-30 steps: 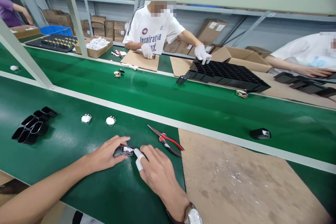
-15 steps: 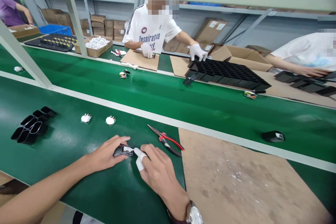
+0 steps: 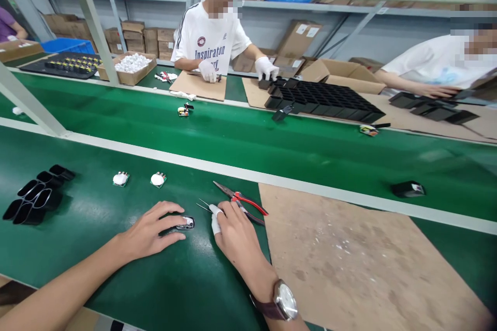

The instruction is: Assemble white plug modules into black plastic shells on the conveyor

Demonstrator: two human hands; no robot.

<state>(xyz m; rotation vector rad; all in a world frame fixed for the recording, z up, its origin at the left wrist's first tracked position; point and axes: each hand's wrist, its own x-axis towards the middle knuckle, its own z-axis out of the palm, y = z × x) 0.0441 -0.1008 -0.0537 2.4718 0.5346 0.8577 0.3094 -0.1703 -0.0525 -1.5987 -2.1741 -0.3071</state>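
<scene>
Black housing [image 3: 188,223]: spread left fingers [image 3: 171,223] overlap it.
Tweezers [image 3: 204,208]: now clear, pinched by my right fingers [image 3: 216,220]; probing seems paused.

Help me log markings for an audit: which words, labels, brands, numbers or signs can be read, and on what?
"Inspiraton", as it shows: middle co-worker's white T-shirt; the line below is partly hidden.
Too small or blurred to read:
that shirt's round badge
white labels on the cardboard boxes
wristwatch dial
pale blue print on the right-hand co-worker's shirt
</scene>
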